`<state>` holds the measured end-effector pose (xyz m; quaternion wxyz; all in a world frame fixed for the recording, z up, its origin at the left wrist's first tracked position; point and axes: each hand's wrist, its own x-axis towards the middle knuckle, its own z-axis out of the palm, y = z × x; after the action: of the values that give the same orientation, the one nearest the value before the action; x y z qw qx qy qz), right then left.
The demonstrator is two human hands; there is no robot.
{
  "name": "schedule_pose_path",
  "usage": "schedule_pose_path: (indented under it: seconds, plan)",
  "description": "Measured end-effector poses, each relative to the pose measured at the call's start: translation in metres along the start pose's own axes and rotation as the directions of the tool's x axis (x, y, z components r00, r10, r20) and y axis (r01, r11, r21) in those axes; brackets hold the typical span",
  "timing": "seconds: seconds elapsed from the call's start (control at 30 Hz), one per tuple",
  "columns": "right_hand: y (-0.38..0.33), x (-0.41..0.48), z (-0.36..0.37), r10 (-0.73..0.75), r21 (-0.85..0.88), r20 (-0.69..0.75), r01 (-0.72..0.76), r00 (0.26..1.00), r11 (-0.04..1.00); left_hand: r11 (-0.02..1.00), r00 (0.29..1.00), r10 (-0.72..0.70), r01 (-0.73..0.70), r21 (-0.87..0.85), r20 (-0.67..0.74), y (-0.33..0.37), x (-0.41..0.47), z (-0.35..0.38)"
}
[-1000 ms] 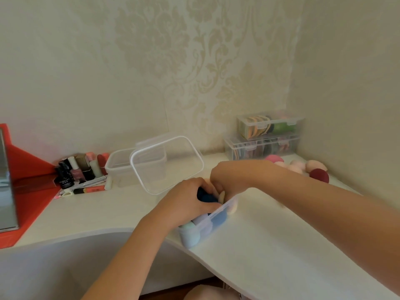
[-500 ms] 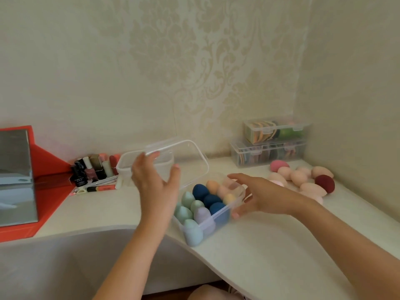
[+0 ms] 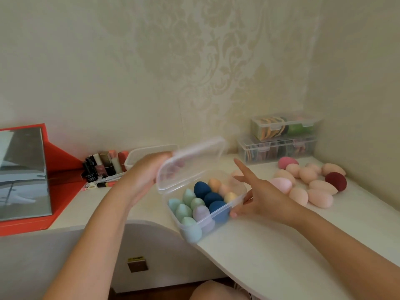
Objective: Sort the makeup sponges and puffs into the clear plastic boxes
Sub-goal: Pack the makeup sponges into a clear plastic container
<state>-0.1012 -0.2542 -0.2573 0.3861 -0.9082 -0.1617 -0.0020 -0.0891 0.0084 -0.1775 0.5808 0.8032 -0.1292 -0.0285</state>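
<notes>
- Far left: mirror (image 3: pixel 21 172) with nail polish bottles (image 3: pixel 104 165) beside it; neither belongs to the sort.
- Empty box (image 3: pixel 138 154), just beyond the left hand, with nothing in it yet.
- Left hand (image 3: pixel 142 176): grip clamped on the lid (image 3: pixel 190 161). Half a second ago the hand was only reaching for it. The lid is now held tilted above the far-left edge of the filled box.
- Filled box (image 3: pixel 234 202), at the near edge of the table (image 3: pixel 270 245), packed with upright sponges (image 3: pixel 201 189). Both hands were pressing these in a second ago, so packing appears finished and closing is the step in hand.
- Right hand (image 3: pixel 262 195): grip apart, fingers spread, thumb against the box's right wall, apparently steadying it.
- Loose sponges (image 3: pixel 309 187), right, lie unsorted before the stacked boxes (image 3: pixel 281 137).
</notes>
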Motion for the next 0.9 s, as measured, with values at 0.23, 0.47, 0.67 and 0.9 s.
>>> schedule_pose_path:
  seconds: [0.23, 0.47, 0.67, 0.9]
  plan:
    - [0.004, -0.003, -0.003, -0.121, -0.110, -0.059, 0.114, 0.991, 0.987, 0.597, 0.922, -0.286, -0.041, 0.801, 0.260, -0.010, -0.014, 0.043]
    - [-0.005, -0.005, -0.013, -0.273, -0.076, 0.104, 0.282, 0.956, 0.956, 0.477, 0.929, -0.332, 0.018, 0.879, 0.161, -0.017, -0.013, 0.055]
    - [-0.009, -0.003, -0.009, -0.309, -0.296, -0.020, 0.290, 0.951, 0.910, 0.382, 0.966, -0.250, 0.041, 0.923, 0.060, -0.019, -0.004, 0.077]
    - [-0.004, 0.012, -0.016, -0.103, -0.260, 0.002, 0.100, 0.995, 0.960, 0.441, 0.977, -0.204, 0.148, 0.885, -0.062, -0.022, 0.000, 0.082]
